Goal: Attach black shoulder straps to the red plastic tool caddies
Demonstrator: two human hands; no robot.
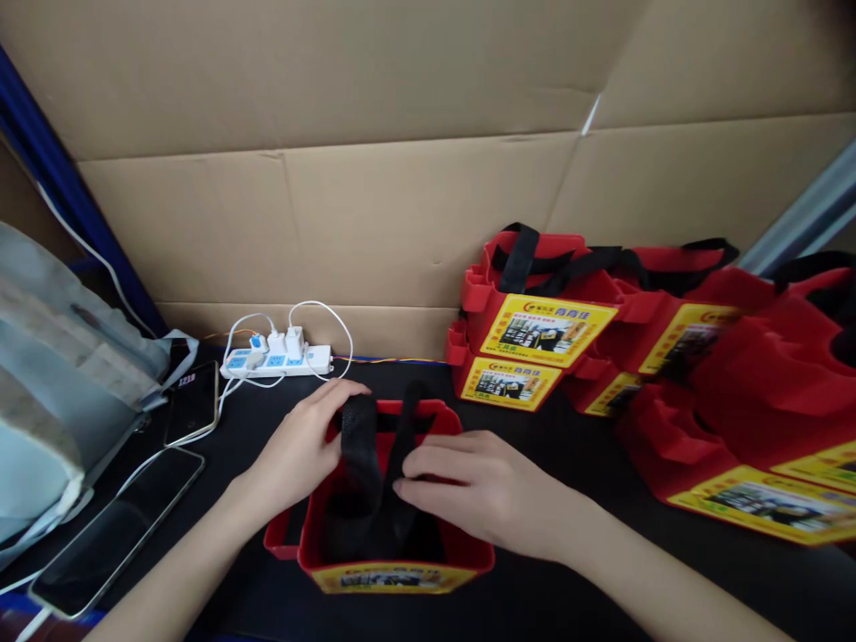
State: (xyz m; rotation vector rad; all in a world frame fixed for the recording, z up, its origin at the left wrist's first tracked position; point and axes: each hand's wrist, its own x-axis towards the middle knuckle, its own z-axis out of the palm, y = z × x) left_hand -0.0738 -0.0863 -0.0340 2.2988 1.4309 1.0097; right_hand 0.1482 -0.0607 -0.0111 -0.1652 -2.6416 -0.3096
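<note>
A red tool box [309,526] with a yellow printed label stands on the black surface in front of me, its open top facing up. A black webbing strap [361,446] rises in a loop out of it. My left hand [304,446] is closed over the box's left rim at the back, next to the strap; its fingertips are partly hidden. With bent fingers, my right hand [474,486] pinches the strap's right side above the opening. The inside of the box is dark, and its contents cannot be made out.
More red tool boxes [535,267] with black straps stand stacked at the right. A white power strip [277,361] with plugs and cables lies along the cardboard wall [361,223]. Two phones, one nearer [120,530] and one farther [193,401], lie beside a pale bag [60,374] at left.
</note>
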